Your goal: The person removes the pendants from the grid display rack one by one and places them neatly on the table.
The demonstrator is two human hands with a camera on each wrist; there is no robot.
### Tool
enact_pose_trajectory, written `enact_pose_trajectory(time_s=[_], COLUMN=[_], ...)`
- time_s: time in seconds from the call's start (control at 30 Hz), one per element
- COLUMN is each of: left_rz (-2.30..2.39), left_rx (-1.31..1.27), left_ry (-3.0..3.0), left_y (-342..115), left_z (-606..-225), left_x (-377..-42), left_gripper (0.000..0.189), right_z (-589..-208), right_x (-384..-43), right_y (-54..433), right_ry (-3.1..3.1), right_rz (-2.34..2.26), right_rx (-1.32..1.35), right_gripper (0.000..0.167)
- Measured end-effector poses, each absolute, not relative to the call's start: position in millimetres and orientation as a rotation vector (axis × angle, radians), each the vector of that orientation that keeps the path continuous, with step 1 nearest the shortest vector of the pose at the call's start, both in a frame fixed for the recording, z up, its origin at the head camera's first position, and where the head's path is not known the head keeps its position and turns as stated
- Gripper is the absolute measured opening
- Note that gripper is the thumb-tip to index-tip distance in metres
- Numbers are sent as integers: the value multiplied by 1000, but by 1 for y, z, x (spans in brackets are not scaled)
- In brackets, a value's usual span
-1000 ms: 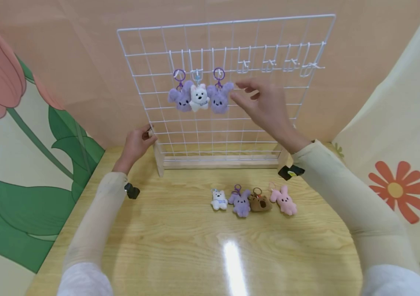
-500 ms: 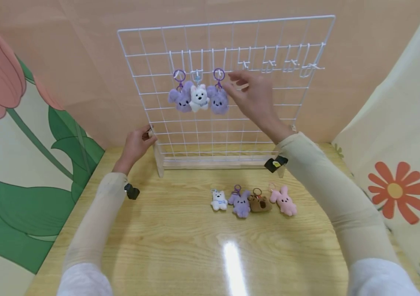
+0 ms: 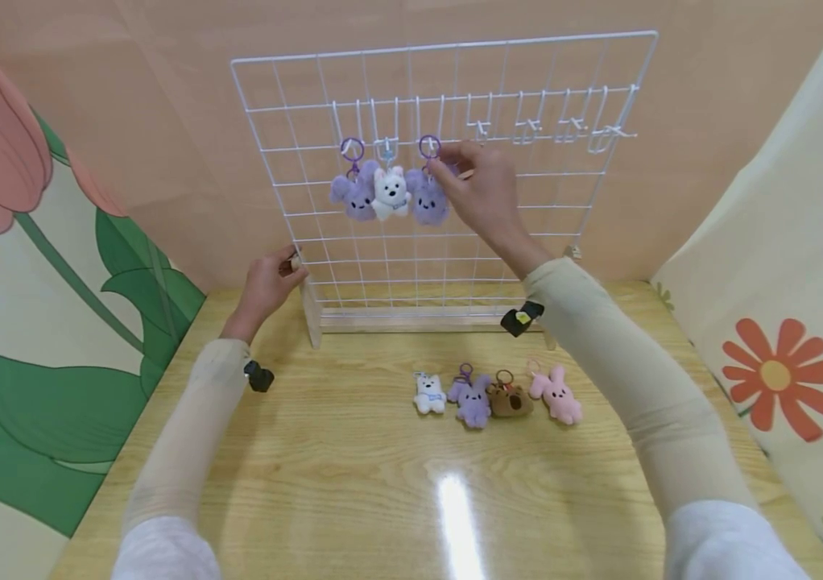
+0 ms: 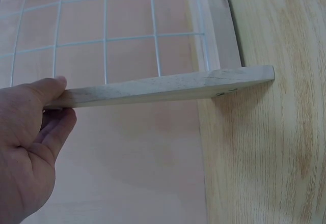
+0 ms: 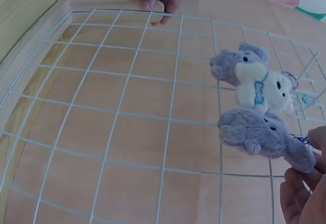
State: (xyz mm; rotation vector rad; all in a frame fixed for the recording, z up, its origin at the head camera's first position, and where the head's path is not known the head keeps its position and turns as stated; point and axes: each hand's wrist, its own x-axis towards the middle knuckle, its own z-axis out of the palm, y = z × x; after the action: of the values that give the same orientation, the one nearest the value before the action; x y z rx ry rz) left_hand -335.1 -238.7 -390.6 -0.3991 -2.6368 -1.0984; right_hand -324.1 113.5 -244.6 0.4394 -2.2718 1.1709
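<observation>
My left hand [image 3: 266, 283] grips the wooden side post [image 4: 153, 89] of a white wire grid rack [image 3: 484, 280], thumb on one face and fingers on the other. Two purple plush bunny keychains and a white plush dog keychain [image 3: 391, 192] hang from hooks in the upper rows. At the rightmost purple bunny keychain [image 3: 428, 208], my right hand [image 3: 490, 192] pinches near the clasp and one ear with thumb and fingers. Its purple ring is still round the hook. The other purple bunny keychain [image 3: 358, 199] hangs at the left of the dog.
Several bare white hooks [image 3: 527, 127] line the grid to the right. On the wooden table [image 3: 310, 467] lie a white dog [image 3: 429, 395], a purple bunny [image 3: 473, 403], a brown plush keychain [image 3: 511, 399] and a pink bunny [image 3: 558, 396] in a row.
My right hand has moved left from beside the rightmost hanging purple bunny keychain and now pinches it near the clasp. The left hand stays on the post.
</observation>
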Motion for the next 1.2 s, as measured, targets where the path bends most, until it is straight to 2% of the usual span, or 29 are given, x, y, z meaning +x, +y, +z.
enact_pose_trajectory(time_s=[0.53,1.2], left_rz=[-1114,-1143], left_rx=[-397,-392], left_ry=[-2635,-2633], left_y=[-237,-238], left_z=[-391,-389], left_x=[-334,-334], left_gripper=[48,49], right_z=[-245,-242], right_x=[-323,-307], right_y=[112,118], right_ry=[-2243,-2176], right_rz=[1227,1265], right_rx=[369,447], right_gripper=[26,24])
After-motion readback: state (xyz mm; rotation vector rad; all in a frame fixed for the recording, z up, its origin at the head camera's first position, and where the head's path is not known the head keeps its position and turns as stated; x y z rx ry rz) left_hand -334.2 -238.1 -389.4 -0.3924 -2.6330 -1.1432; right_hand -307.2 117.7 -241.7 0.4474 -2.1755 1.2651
